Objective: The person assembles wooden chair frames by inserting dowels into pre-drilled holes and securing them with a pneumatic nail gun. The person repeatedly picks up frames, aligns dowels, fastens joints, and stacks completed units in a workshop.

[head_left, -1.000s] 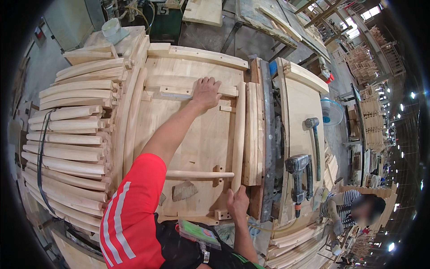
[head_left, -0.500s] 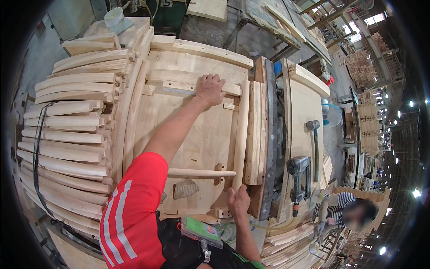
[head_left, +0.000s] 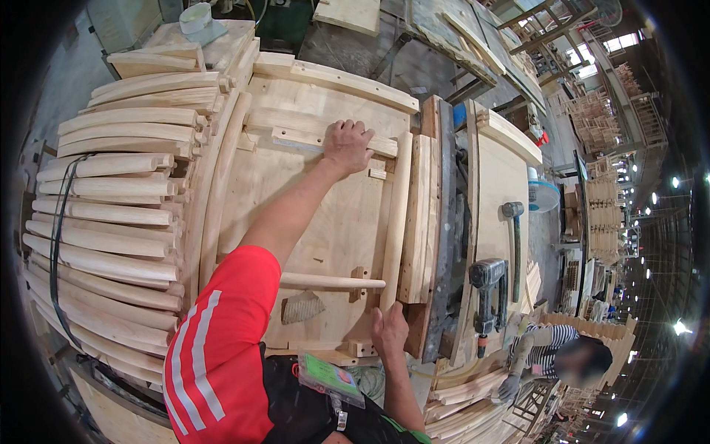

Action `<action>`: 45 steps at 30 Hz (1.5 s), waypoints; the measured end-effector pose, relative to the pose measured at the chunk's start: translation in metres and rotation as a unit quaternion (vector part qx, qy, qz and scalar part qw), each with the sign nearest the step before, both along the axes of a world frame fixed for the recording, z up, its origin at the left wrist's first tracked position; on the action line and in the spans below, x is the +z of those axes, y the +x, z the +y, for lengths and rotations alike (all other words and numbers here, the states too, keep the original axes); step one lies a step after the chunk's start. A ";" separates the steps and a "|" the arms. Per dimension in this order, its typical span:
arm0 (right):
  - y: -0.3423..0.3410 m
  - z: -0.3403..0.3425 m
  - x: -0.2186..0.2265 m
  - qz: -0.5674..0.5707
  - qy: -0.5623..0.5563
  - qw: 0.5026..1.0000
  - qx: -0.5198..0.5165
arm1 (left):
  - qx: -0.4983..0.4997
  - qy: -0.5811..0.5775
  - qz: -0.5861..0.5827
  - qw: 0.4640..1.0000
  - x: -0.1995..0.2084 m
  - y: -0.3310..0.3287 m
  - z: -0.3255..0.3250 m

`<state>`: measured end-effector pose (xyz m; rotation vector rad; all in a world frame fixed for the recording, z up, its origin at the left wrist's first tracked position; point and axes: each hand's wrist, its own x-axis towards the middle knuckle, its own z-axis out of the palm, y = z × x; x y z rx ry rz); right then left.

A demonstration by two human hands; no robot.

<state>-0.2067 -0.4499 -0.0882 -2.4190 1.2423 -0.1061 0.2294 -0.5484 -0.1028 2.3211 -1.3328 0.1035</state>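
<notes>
My left hand point(head_left: 347, 149) is wrapped over the right part of a pale wooden rail point(head_left: 299, 138) with drilled holes, at the far side of a plywood work board point(head_left: 310, 200). My right hand point(head_left: 390, 331) is closed round the near end of a long rounded wooden leg point(head_left: 396, 214), which lies along the board's right side and meets the rail at its far end. A thin tapered spindle point(head_left: 333, 282) runs from near my left sleeve toward the leg, its tip beside a small wooden block point(head_left: 356, 283). A rough wood offcut point(head_left: 303, 306) lies on the board.
Curved wooden pieces point(head_left: 103, 214) are stacked at the left, bound with a dark strap. At the right are a power drill point(head_left: 488, 288) and a hammer point(head_left: 514, 222). A white pot point(head_left: 196, 19) stands far left. A co-worker in a striped top point(head_left: 555, 344) bends at the lower right.
Both hands keep their grips, and the rail and leg hardly move. The view shifts slightly. The co-worker's gloved hand has moved left and lower.
</notes>
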 end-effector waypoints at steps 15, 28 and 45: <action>-0.014 0.028 0.033 0.130 -0.060 0.990 -0.008 | 0.013 0.026 0.019 0.999 0.011 0.029 0.049; -0.018 0.015 0.034 0.117 -0.097 0.988 0.013 | 0.021 0.010 -0.004 1.000 0.004 0.040 0.064; -0.014 0.016 0.030 0.079 -0.079 0.994 0.013 | 0.033 0.059 -0.043 0.997 0.003 0.040 0.061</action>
